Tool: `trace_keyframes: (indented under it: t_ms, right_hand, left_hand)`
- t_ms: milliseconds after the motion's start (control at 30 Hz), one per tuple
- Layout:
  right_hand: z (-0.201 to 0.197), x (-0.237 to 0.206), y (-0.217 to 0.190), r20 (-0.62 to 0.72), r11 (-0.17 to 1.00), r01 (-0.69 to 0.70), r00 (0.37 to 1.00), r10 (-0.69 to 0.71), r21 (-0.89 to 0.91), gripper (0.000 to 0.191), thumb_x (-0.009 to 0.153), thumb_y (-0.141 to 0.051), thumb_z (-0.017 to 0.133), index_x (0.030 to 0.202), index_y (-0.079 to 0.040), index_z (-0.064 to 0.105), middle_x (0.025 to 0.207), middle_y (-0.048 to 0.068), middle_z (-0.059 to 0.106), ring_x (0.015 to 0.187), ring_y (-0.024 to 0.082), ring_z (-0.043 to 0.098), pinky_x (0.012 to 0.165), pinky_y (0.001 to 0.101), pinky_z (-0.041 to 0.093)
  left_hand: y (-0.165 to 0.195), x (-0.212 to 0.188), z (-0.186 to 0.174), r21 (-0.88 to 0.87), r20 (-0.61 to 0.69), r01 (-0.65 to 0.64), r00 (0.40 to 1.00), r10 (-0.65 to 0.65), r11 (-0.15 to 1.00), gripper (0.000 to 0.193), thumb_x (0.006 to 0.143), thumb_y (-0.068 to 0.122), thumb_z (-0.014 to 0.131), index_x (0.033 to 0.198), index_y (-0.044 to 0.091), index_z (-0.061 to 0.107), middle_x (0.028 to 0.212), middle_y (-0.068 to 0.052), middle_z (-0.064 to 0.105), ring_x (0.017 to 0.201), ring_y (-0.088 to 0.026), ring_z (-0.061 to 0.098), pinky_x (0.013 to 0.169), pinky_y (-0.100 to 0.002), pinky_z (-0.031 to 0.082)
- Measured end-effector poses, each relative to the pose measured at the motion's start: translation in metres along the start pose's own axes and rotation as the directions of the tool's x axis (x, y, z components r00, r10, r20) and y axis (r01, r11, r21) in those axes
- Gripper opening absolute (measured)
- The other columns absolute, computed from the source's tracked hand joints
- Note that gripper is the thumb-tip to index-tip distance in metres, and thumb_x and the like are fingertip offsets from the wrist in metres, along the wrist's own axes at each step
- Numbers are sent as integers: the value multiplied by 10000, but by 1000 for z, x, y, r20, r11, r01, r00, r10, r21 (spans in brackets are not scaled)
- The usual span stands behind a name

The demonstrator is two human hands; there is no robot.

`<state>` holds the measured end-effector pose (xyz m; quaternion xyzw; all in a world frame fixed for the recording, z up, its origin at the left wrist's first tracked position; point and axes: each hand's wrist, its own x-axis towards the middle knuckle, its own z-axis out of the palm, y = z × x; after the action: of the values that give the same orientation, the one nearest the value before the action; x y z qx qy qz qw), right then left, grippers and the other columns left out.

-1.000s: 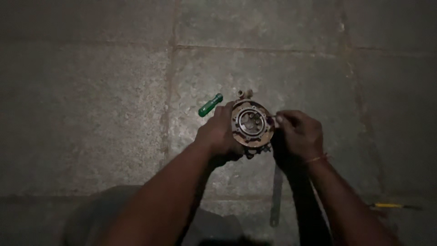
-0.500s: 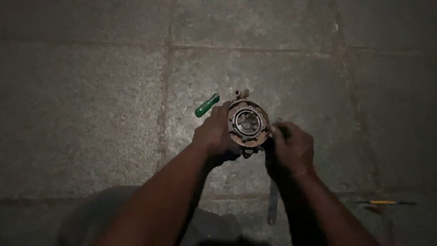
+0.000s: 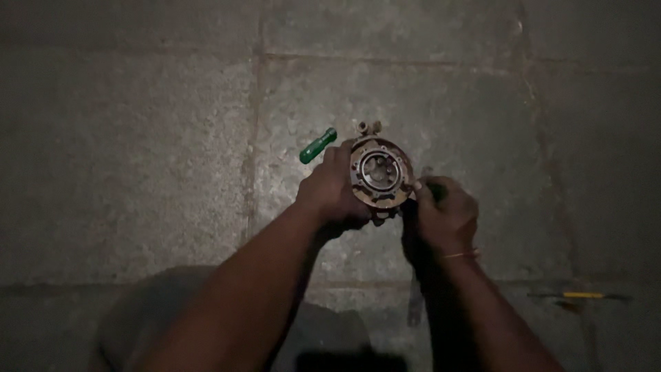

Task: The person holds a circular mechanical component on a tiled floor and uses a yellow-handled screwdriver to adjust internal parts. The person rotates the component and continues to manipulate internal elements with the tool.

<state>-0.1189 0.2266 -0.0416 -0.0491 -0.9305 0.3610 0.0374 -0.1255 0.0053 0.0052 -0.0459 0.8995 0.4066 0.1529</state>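
Observation:
A round, rusty metal machine part with a ring of bolt holes and an open centre stands on the stone floor. My left hand grips its left side and holds it steady. My right hand is closed around a small dark tool at the part's right edge; the tool itself is mostly hidden by my fingers. A thin band circles my right wrist.
A green-handled screwdriver lies on the floor just left of the part. A long flat metal bar lies under my right forearm. A yellow-handled tool rests at the right. The floor is grey stone slabs with joints.
My right hand has shifted slightly down along the part's right edge. The left hand keeps its grip.

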Motion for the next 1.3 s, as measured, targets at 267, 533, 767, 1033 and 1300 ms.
trace_keyframes:
  t_ms: [267,533,767,1033,1300]
  right_hand:
    - [-5,12,-1,16,998,61,998,-61,-17,300,930,-276,730,1062,-8,754,951,192,764,870,298,779,779,378,580]
    - [0,3,6,78,997,77,994,-75,-27,306,917,-279,735,1038,1,760,932,213,763,866,317,771,773,394,575]
    - [-1,1,7,68,994,104,992,-106,30,302,907,-274,727,1074,-25,756,932,195,766,866,307,768,783,393,571]
    - [-1,-3,1,30,977,200,980,-198,-69,251,914,-252,730,1054,-49,776,979,200,757,922,358,740,803,424,564]
    - [-12,-7,-15,72,963,262,964,-257,-63,235,904,-221,733,1040,-31,763,986,197,746,910,389,723,796,430,557]
  left_hand:
    - [-10,6,8,26,4,-28,1000,28,999,1235,508,355,937,1556,178,308,1433,-162,502,1254,-394,574,994,-482,510]
    - [-17,15,12,-6,64,-39,997,39,999,1311,434,350,990,1528,172,289,1416,-178,469,1275,-391,541,1036,-469,481]
    - [-8,10,5,18,54,-4,999,3,1000,1279,453,325,960,1538,202,293,1418,-169,476,1276,-383,541,1027,-461,488]
    - [4,0,-3,-28,17,-5,1000,5,1000,1177,518,400,947,1515,192,357,1390,-183,502,1248,-389,573,1020,-469,498]
    - [3,-1,0,-75,24,36,999,-34,997,1171,447,351,939,1484,217,411,1405,-140,534,1243,-364,602,1003,-454,529]
